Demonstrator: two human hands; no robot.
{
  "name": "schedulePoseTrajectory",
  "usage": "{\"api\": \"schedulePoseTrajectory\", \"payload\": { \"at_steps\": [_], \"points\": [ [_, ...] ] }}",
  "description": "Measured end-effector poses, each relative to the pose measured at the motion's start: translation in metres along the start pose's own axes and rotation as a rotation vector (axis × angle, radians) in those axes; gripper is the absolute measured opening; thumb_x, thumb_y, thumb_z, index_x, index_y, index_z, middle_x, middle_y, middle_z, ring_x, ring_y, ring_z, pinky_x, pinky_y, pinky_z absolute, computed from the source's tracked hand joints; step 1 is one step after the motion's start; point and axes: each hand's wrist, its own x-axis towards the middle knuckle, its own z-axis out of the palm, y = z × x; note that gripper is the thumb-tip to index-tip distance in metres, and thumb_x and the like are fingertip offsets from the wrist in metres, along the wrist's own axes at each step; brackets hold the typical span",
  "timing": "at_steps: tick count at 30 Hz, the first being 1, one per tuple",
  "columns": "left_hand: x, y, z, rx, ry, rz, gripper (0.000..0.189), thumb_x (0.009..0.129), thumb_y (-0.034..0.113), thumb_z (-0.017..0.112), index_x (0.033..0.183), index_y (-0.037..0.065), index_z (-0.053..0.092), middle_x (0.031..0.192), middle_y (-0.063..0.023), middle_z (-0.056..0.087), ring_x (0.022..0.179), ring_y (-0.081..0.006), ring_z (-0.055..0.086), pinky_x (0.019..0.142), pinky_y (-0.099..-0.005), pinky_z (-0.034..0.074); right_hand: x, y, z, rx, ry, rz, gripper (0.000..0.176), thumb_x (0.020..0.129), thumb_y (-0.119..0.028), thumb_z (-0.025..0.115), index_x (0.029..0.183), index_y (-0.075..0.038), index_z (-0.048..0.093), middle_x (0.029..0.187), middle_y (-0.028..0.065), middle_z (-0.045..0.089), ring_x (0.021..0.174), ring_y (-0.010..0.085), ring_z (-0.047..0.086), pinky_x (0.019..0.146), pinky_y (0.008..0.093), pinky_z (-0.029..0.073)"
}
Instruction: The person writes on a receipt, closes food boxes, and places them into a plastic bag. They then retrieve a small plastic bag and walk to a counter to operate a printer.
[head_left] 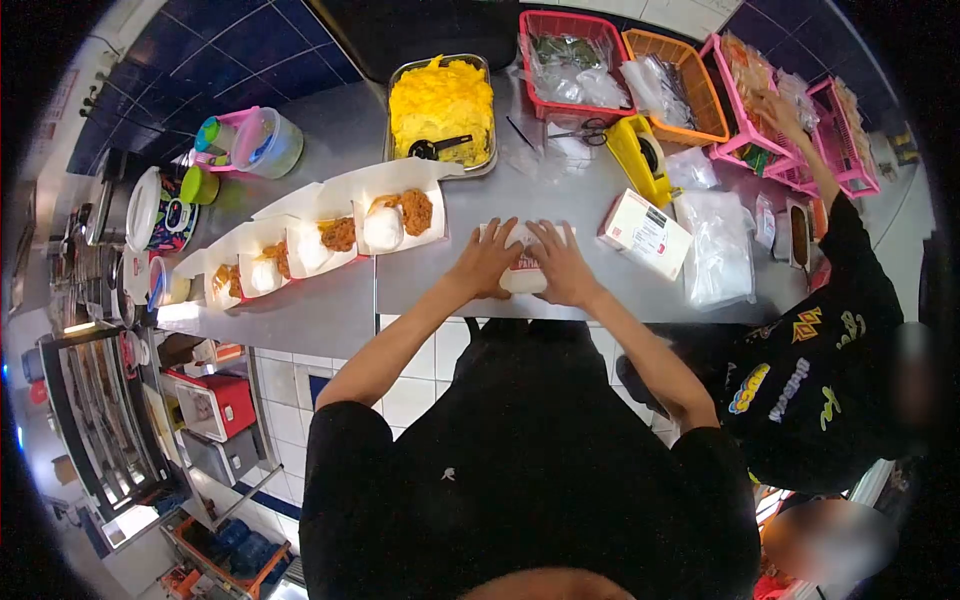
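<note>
A white cardboard food box with red print (pixel 523 279) lies on the steel counter in front of me, its lid looking folded down. My left hand (pixel 485 262) rests on its left side, fingers spread over the top. On the right side lies my right hand (pixel 560 264), also with fingers spread. To the left stands a row of several open food boxes (pixel 330 225), each with white rice and brown shredded food inside. Behind them is a metal tray (pixel 492 165) of yellow shredded food with a black spoon (pixel 440 147) in it.
A yellow tape dispenser (pixel 640 160), scissors (pixel 590 131), a white carton (pixel 646 234) and clear plastic bags (pixel 716 250) lie to the right. Red (pixel 525 60) and orange baskets (pixel 700 130) stand behind. At the right, another person's arm (pixel 822 175) reaches into a pink basket (pixel 735 100).
</note>
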Motion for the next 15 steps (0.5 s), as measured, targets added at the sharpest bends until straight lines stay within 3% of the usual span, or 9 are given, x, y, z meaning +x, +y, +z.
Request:
{"api": "schedulePoseTrajectory", "payload": {
  "at_steps": [5,10,12,15],
  "points": [
    [-0.005,0.002,-0.002,-0.067,-0.029,0.028,0.088,0.058,0.044,0.091,0.128,0.007,0.050,0.155,-0.0239,0.023,0.143,-0.0491,0.024,0.111,-0.0627,0.035,-0.003,-0.005,-0.003,0.010,0.004,0.016,0.076,0.066,-0.035,0.081,0.132,-0.009,0.053,0.159,0.0173,0.025,0.149,0.0390,0.018,0.120,0.0637,0.008],
    [-0.005,0.016,-0.002,0.092,0.050,-0.003,0.075,0.064,0.037,0.088,0.125,0.008,0.054,0.156,-0.0217,0.025,0.143,-0.0461,0.026,0.110,-0.0596,0.037,-0.009,-0.006,0.001,-0.150,-0.034,0.012,0.075,0.066,-0.034,0.080,0.130,-0.008,0.054,0.159,0.0182,0.025,0.149,0.0385,0.018,0.120,0.0629,0.008],
    [-0.008,0.010,0.010,0.028,0.089,0.003,0.072,0.065,0.035,0.088,0.123,0.008,0.056,0.156,-0.0211,0.025,0.144,-0.0458,0.025,0.111,-0.0596,0.036,-0.009,0.001,0.010,-0.143,0.016,0.002,0.080,0.066,-0.040,0.082,0.133,-0.007,0.053,0.160,0.0197,0.023,0.149,0.0396,0.016,0.120,0.0632,0.007],
    [-0.008,0.005,0.010,-0.036,0.138,0.037,0.062,0.068,0.035,0.086,0.118,0.009,0.060,0.157,-0.0205,0.025,0.143,-0.0462,0.026,0.110,-0.0611,0.036,-0.014,0.015,-0.006,0.107,0.035,-0.113,0.076,0.068,-0.048,0.083,0.126,-0.006,0.054,0.160,0.0203,0.023,0.148,0.0423,0.019,0.118,0.0655,0.013]
  ]
}}
